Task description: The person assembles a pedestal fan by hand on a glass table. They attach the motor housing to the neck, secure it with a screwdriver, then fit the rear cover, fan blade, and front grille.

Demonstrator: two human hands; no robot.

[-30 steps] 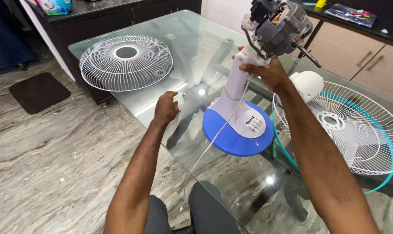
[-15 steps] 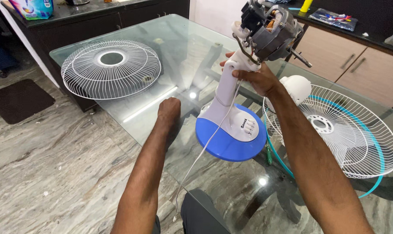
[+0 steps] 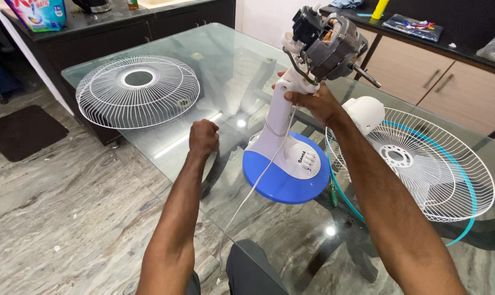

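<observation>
Gripping the white neck of a table fan stand (image 3: 284,143), right hand (image 3: 314,102) is tilting its bare motor (image 3: 326,45); blue base resting on glass table (image 3: 215,43). Left hand (image 3: 203,137) is fisted beside it, contents unclear. Wire grilles (image 3: 138,91) lying either side; dark cabinets behind.
</observation>
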